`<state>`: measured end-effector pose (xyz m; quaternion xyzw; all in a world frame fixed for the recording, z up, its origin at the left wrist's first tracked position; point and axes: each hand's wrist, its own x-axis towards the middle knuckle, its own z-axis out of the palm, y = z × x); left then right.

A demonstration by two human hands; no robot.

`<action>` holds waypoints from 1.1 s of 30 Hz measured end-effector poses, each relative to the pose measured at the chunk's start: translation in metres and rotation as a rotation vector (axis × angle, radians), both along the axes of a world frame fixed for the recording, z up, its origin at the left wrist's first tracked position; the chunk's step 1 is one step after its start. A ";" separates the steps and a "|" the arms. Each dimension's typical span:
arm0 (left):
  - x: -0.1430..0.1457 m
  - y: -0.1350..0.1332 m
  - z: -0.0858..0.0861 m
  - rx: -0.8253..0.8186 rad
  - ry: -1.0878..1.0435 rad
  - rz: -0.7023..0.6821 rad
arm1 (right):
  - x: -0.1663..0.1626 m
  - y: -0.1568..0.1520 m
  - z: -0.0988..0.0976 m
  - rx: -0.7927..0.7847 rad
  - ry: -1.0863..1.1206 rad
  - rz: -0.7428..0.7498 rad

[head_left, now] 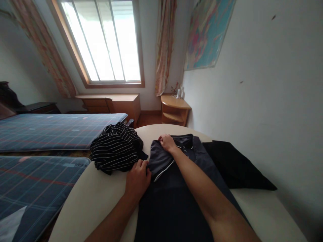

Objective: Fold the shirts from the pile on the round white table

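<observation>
A dark polo shirt [174, 201] lies on the round cream table [83, 198], its collar at the far end and its lower part running toward me. The left sleeve is folded inward across the front, showing a white trim line. My left hand [138, 177] is closed on the shirt's left edge, near the sleeve. Farther up, my right hand [167, 142] reaches across the shirt and grips the fabric at the shoulder, beside the collar; its fingertips are partly hidden.
A crumpled black-and-white striped garment [114, 148] sits left of the shirt. A folded black cloth [239, 164] lies at the right, partly under the shirt's edge, near the wall [272, 101]. Beds with blue plaid mattresses [50, 131] stand left; a corner shelf [175, 101] is beyond.
</observation>
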<state>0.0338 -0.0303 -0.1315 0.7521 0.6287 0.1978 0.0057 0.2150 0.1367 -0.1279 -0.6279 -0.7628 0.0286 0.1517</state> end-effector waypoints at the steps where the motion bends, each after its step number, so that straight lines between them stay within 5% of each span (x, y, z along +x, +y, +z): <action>1: 0.000 0.000 0.000 0.005 0.005 -0.007 | -0.001 -0.001 -0.001 0.009 0.005 -0.007; 6: -0.003 0.001 -0.002 0.043 0.026 -0.083 | -0.005 -0.007 -0.003 0.024 -0.006 -0.010; 14: -0.004 0.003 -0.010 0.056 -0.055 -0.453 | 0.004 -0.029 0.006 -0.043 -0.089 0.131; 22: -0.002 -0.004 -0.007 0.085 -0.106 -0.509 | -0.008 -0.054 -0.007 -0.237 -0.096 0.075; 26: 0.000 -0.005 -0.007 0.115 -0.084 -0.429 | -0.008 -0.055 -0.008 -0.268 -0.048 0.121; 33: -0.003 -0.005 -0.002 0.048 0.036 -0.056 | 0.003 -0.051 -0.010 -0.169 -0.020 0.101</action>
